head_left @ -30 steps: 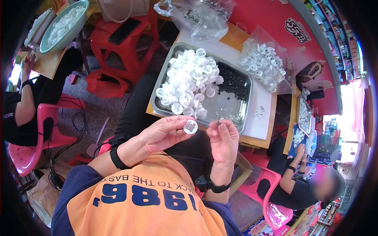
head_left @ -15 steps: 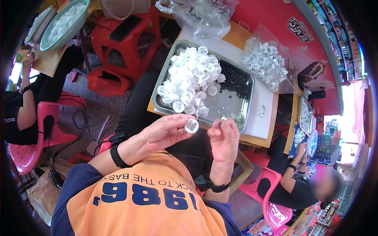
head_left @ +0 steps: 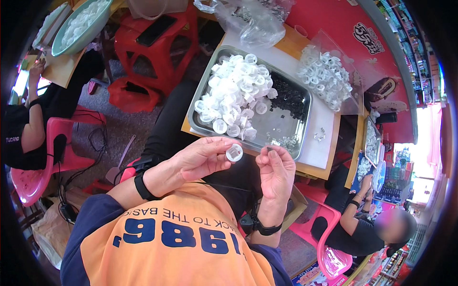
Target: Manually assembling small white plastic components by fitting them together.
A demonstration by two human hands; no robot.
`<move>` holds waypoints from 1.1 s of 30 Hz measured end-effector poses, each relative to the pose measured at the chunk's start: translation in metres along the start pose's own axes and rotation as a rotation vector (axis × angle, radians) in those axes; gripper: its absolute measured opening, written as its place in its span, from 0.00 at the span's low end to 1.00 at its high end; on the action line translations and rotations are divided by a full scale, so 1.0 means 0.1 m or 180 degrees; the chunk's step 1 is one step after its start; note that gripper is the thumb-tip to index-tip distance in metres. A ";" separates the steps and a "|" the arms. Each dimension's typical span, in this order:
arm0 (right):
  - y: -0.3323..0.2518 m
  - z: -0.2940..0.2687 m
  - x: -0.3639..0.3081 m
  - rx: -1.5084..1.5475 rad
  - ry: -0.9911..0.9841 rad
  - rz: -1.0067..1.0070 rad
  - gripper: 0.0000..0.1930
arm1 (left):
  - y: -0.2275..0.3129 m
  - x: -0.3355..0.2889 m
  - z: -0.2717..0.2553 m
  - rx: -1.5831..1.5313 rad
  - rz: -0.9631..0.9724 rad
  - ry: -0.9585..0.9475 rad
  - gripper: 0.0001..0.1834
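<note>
My left hand pinches a round white plastic cap by its edge, and its slotted face shows. A short gap to the right, my right hand has thumb and forefinger pressed together on a tiny dark piece, too small to name. Just beyond both hands lies a metal tray. A heap of similar white plastic parts fills its left side. Small black pieces lie along its far right, and tiny shiny bits sit in the near right corner.
Beside the tray, a clear bag of white parts lies on the table; another clear bag is behind. A red stool carries a phone. Co-workers sit left and right. A teal basin stands far left.
The cap has tilted slightly in my left hand, and its face catches the light differently. My right hand keeps its pinch. The whole view has shifted a little.
</note>
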State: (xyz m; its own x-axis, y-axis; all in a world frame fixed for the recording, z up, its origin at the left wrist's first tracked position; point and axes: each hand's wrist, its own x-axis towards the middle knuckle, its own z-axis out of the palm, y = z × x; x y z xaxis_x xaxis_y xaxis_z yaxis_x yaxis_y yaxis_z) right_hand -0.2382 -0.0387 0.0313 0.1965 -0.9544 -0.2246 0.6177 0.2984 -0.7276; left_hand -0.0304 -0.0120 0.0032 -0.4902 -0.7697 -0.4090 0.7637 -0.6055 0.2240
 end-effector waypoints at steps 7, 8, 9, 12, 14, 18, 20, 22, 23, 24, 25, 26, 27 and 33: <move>0.02 0.22 -0.10 -0.2571 -0.0277 -0.1066 0.08 | -0.02 0.01 0.04 0.0045 -0.0168 0.0142 0.11; 0.02 0.26 -0.10 -0.3081 -0.0450 -0.1271 0.09 | -0.01 0.00 0.05 0.0036 -0.0155 0.0154 0.11; 0.03 0.29 -0.10 -0.3593 -0.0623 -0.1482 0.09 | -0.01 -0.01 0.05 0.0011 -0.0137 0.0162 0.11; 0.04 0.38 -0.10 -0.3827 -0.0625 -0.1512 0.09 | -0.03 -0.02 0.05 -0.0028 -0.0105 0.0146 0.12; 0.02 0.41 -0.09 -0.3977 -0.0700 -0.1545 0.09 | -0.03 -0.02 0.03 -0.0043 -0.0085 0.0123 0.12; 0.03 0.42 -0.10 -0.4307 -0.0794 -0.1605 0.09 | -0.03 -0.04 0.01 0.0139 -0.0081 -0.0035 0.11; 0.04 0.40 -0.10 -0.4442 -0.0798 -0.1666 0.10 | -0.02 -0.04 0.02 0.0180 -0.0091 -0.0045 0.10; 0.04 0.40 -0.10 -0.4552 -0.0812 -0.1714 0.10 | -0.02 -0.05 0.04 0.0274 -0.0080 0.0017 0.10; 0.05 0.40 -0.10 -0.4577 -0.0811 -0.1737 0.10 | -0.02 -0.05 0.04 0.0270 -0.0078 0.0026 0.10; 0.05 0.40 -0.11 -0.4611 -0.0804 -0.1768 0.10 | -0.03 -0.04 0.02 0.0324 -0.0066 0.0019 0.10; 0.05 0.41 -0.12 -0.4614 -0.0805 -0.1768 0.10 | -0.04 -0.04 0.01 0.0378 -0.0055 0.0013 0.11; 0.05 0.41 -0.12 -0.4635 -0.0824 -0.1812 0.10 | -0.04 -0.04 0.00 0.0377 -0.0056 0.0012 0.11; 0.05 0.42 -0.12 -0.4658 -0.0846 -0.1858 0.10 | -0.05 -0.04 0.00 0.0374 -0.0038 -0.0011 0.11; 0.05 0.41 -0.10 -0.5145 -0.1107 -0.2656 0.12 | -0.07 -0.03 -0.03 0.0456 0.0064 0.0025 0.11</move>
State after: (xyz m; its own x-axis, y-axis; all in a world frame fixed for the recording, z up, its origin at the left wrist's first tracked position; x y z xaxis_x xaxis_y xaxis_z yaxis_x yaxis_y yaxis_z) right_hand -0.2059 -0.0276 0.0564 0.5184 -0.7279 0.4489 -0.5736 -0.6853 -0.4487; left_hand -0.0329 -0.0051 0.0002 -0.4718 -0.7807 -0.4099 0.7053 -0.6131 0.3560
